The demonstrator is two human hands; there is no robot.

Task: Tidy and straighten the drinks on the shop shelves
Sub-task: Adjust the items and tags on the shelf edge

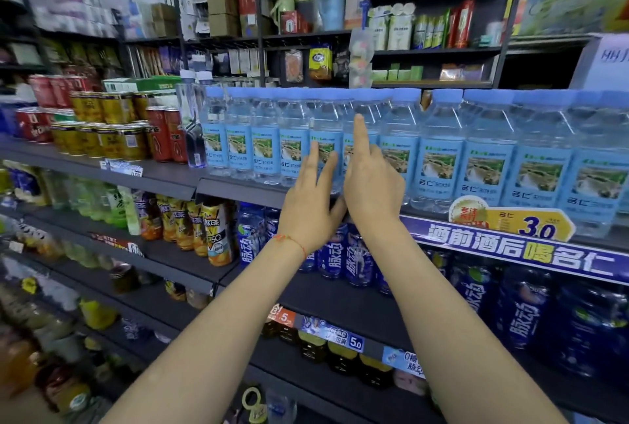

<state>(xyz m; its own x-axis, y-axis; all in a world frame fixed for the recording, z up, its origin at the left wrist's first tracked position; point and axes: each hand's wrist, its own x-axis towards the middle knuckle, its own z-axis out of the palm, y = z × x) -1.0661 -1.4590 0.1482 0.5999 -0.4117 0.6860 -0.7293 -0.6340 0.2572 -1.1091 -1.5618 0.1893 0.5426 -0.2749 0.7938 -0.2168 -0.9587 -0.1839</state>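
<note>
A long row of clear water bottles (439,158) with blue caps and blue labels stands along the front of the top drinks shelf (170,182). My left hand (311,206) is raised in front of the row, its straight fingers lying against one bottle's label. Right beside it, my right hand (371,182) points its index finger up along the neighbouring bottle (366,124) and touches it. Neither hand grips anything.
Gold and red cans (102,131) are stacked at the left of the same shelf. Dark blue sports-drink bottles (517,311) and orange tea bottles (214,233) fill the shelf below. A yellow price tag (510,219) hangs on the shelf edge at right.
</note>
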